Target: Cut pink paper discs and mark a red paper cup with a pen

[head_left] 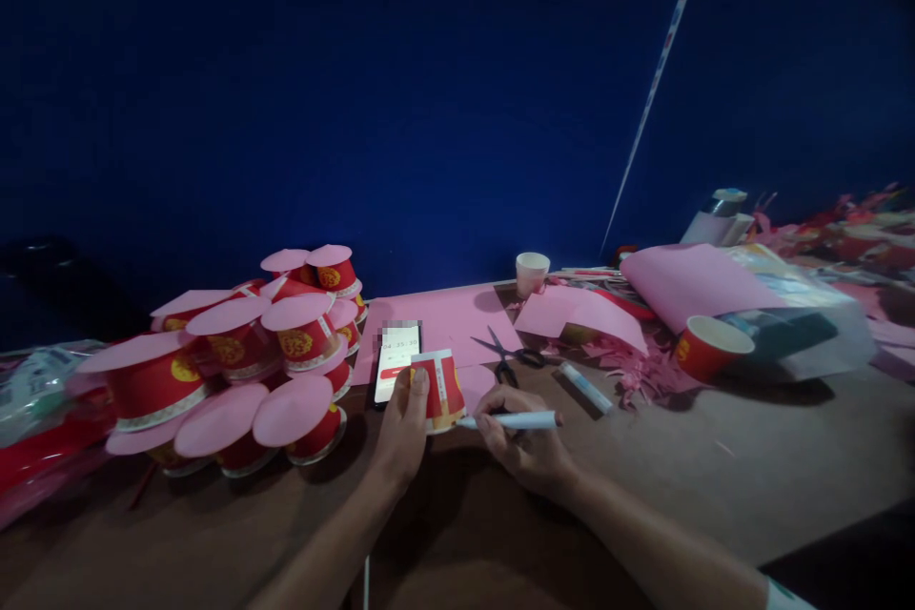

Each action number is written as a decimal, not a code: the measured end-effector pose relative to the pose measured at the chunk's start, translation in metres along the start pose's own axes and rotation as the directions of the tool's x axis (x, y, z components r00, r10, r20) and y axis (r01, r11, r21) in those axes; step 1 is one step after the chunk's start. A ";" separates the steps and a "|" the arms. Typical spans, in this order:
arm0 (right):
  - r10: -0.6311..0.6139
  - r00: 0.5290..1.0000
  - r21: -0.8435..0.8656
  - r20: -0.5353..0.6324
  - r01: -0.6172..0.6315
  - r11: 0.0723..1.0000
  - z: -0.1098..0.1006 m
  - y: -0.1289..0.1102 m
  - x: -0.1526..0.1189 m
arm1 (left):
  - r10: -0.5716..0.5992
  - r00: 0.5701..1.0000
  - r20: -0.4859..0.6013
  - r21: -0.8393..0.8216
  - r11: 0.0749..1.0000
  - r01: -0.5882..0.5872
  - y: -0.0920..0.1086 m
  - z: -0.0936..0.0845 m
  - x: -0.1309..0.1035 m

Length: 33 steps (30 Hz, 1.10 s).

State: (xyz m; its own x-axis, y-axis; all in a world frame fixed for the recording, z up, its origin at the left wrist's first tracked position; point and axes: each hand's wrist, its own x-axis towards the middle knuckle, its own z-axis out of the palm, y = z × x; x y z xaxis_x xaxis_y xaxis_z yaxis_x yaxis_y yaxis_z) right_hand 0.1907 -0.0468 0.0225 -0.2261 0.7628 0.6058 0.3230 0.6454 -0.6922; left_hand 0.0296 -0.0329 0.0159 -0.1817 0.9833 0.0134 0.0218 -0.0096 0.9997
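My left hand (405,424) grips a red paper cup (444,389) with a white strip down its side, thumb on the wall. In my right hand (525,443) is a white marker-like pen (529,420), its tip at the cup's lower right edge; whether it touches I cannot tell. Behind the cup lies a phone (397,357) with a lit screen, on a pink paper sheet (457,310). A pink paper disc (480,385) is partly hidden by my right hand. Just beyond that hand rest black scissors (507,357), blades apart.
Red cups topped with pink discs (227,419) are stacked at the left. To the right lie a capped white tube (584,388), pink paper shreds (654,367), a red cup (713,348) on its side and pink sheets (697,281). A white cup (533,274) stands near the blue wall (429,114).
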 end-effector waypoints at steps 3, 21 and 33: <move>0.016 1.000 -0.006 -0.018 -0.016 1.000 0.000 0.002 0.000 | 0.013 1.000 -0.014 -0.006 1.000 -0.013 0.001 0.000 -0.001; 0.009 1.000 0.004 0.008 -0.009 1.000 0.003 0.000 -0.001 | 0.041 0.999 -0.010 0.009 0.999 -0.041 0.002 0.000 -0.001; 0.123 0.992 0.059 -0.001 -0.123 0.991 0.000 0.008 0.000 | 0.052 0.998 0.019 -0.036 0.998 -0.051 0.003 -0.001 -0.001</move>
State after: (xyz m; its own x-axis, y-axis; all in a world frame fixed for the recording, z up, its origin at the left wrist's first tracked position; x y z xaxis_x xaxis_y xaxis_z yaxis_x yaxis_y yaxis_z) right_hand 0.1927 -0.0415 0.0172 -0.1834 0.8363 0.5167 0.2937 0.5482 -0.7831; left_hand 0.0290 -0.0345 0.0190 -0.1614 0.9848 0.0646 -0.0041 -0.0661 0.9978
